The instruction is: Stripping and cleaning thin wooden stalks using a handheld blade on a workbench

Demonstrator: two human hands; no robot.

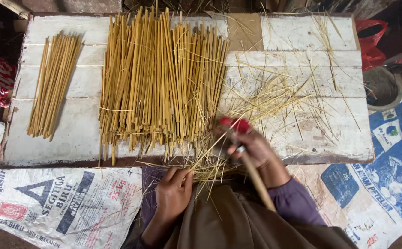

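My right hand point(255, 148) grips a knife with a red end point(234, 124) and a long wooden handle point(256, 177) that runs back over my wrist. My left hand point(174, 190) pinches a thin yellow stalk point(205, 157) at the near edge of the white wooden board point(302, 34); the stalk runs up toward the knife. A big heap of cut yellow sticks point(159, 78) lies on the board just beyond both hands. A smaller, tidy bundle of sticks point(53, 85) lies at the board's left.
Thin straw shavings point(279, 97) are strewn over the right half of the board and my lap. Printed sacks point(58, 198) cover the floor on both sides. A red bag point(371, 39) and a round grey container point(381, 87) stand at the right.
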